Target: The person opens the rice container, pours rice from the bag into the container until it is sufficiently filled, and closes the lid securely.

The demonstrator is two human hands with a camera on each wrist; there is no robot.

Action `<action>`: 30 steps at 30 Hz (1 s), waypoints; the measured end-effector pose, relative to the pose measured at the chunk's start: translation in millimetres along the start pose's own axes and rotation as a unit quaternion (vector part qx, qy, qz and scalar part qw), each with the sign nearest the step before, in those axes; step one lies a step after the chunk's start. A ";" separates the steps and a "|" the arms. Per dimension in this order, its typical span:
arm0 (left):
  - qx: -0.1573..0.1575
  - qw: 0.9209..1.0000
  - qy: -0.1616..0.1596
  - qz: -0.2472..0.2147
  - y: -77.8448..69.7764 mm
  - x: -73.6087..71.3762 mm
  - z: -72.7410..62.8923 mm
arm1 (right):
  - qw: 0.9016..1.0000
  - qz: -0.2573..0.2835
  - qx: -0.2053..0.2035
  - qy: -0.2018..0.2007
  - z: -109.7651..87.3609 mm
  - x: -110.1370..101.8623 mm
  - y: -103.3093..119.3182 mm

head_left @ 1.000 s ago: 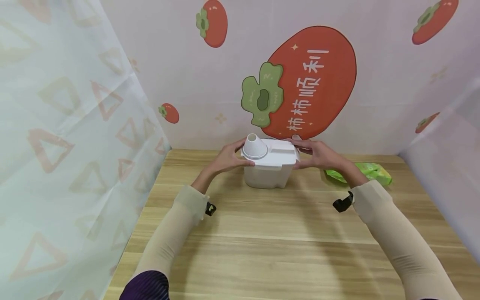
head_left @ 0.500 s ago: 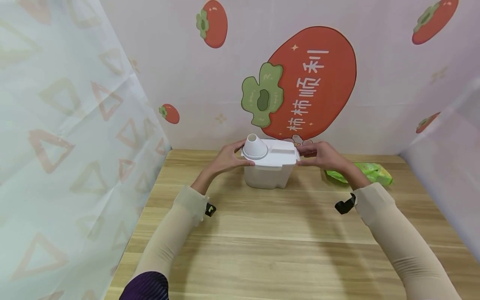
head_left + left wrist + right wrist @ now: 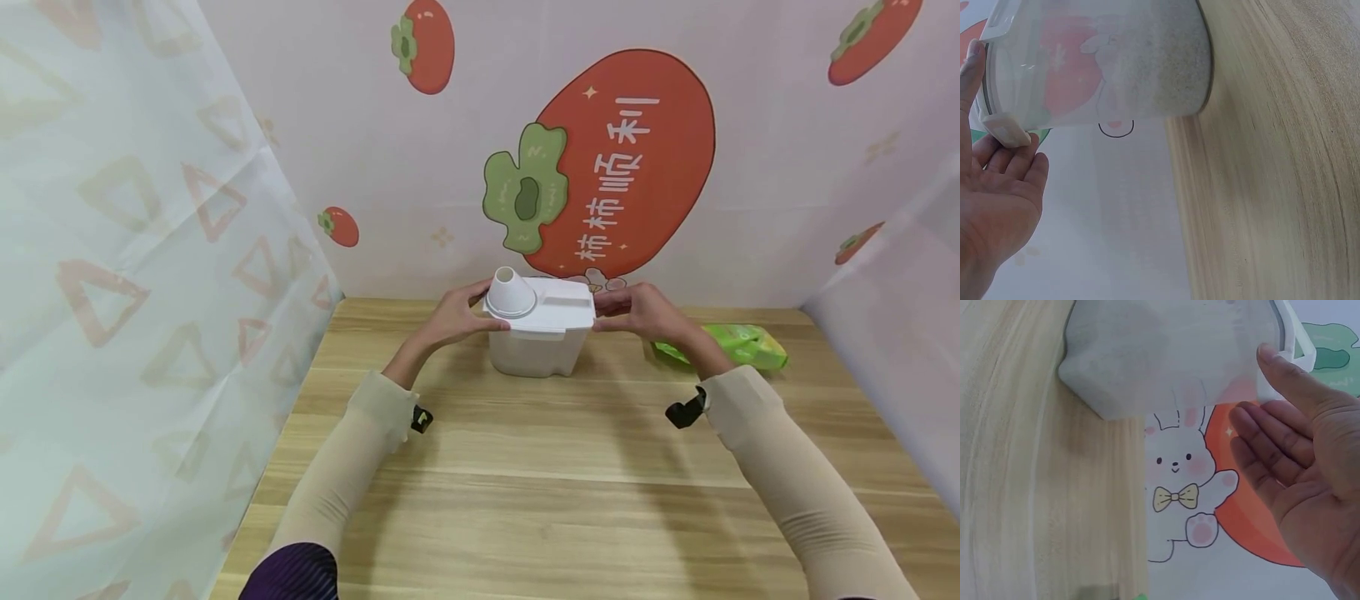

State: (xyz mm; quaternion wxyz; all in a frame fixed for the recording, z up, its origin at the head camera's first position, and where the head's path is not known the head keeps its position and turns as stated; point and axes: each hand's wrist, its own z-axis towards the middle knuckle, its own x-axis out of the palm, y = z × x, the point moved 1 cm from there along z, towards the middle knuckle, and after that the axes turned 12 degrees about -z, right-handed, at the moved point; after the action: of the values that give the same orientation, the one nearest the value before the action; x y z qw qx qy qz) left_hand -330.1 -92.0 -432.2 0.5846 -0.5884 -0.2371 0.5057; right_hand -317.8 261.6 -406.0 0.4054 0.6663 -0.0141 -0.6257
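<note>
A translucent storage container [image 3: 525, 353] stands at the back of the table, with grainy pale contents showing low down in the left wrist view. Its white lid [image 3: 567, 315] carries a cone-shaped cap [image 3: 510, 294] at the left. My left hand [image 3: 454, 316] holds the lid's left end, thumb along the front edge; in the left wrist view the fingertips curl against a white side latch [image 3: 1007, 130]. At the right end my right hand [image 3: 643, 314] has its thumb at the lid's front corner, while the other fingers are loosely bent beside the container [image 3: 1166, 356].
A green plastic packet [image 3: 742, 346] lies on the wooden table [image 3: 495, 500], behind my right forearm. The patterned back wall [image 3: 420, 167] rises close behind the container, and another patterned wall [image 3: 135, 250] borders the left side.
My right hand has shifted slightly to the right, its fingers now farther from over the lid. The left hand and the container have stayed in place.
</note>
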 end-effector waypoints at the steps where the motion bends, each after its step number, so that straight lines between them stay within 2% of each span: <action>1: 0.000 1.000 -0.001 -0.004 -0.1 0.2 0.0 | 1.000 0.003 0.003 -0.001 0.1 0.7 -0.4; 12: -0.005 0.998 -0.002 -0.058 1.2 1.1 -0.3 | 0.999 0.040 0.021 -0.023 3.5 8.7 -6.4; 22: -0.014 0.998 0.004 -0.063 0.2 1.4 -1.8 | 0.996 0.083 0.026 -0.031 6.2 14.2 -14.9; 30: -0.016 0.999 0.002 -0.052 0.2 0.8 -0.6 | 0.997 0.071 0.021 -0.038 6.3 14.0 -15.8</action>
State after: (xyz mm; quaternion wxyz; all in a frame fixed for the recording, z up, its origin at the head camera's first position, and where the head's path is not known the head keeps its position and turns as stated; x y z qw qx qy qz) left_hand -329.3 -91.6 -432.7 0.6010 -0.5859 -0.2737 0.4696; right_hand -327.8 261.5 -425.6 0.4334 0.6476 -0.0900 -0.6203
